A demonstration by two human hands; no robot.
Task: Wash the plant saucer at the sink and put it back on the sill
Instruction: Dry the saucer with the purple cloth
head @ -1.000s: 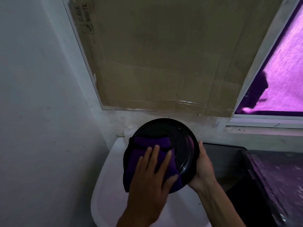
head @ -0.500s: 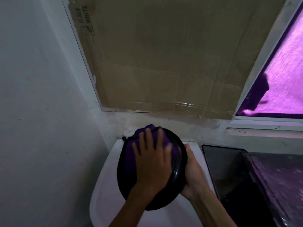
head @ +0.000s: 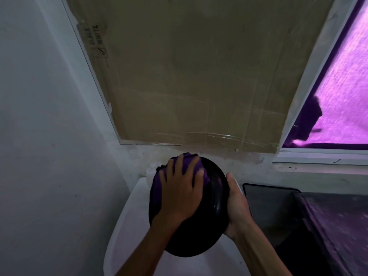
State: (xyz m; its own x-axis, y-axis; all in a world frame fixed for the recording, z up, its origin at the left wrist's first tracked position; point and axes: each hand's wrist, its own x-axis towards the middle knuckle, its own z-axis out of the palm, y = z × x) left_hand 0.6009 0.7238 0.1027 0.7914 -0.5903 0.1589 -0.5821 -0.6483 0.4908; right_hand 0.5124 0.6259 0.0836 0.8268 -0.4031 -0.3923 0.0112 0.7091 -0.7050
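Note:
The round black plant saucer (head: 201, 234) is held tilted on edge over the white sink (head: 127, 220). My right hand (head: 238, 210) grips its right rim from behind. My left hand (head: 182, 188) lies flat on the saucer's face and presses a purple cloth (head: 189, 162) against its upper part. The cloth pokes out above my fingers and along the saucer's left side. The window sill (head: 318, 168) runs behind and to the right, below the window.
A sheet of cardboard (head: 199, 76) is taped over the window behind the sink. A glowing purple pane (head: 342, 100) lies to the right. A dark glass-topped surface (head: 278, 206) sits right of the sink, and a white wall (head: 49, 136) closes in on the left.
My left hand has slid the cloth from the saucer's lower left up to its top edge. The saucer has tipped so its face turns further left.

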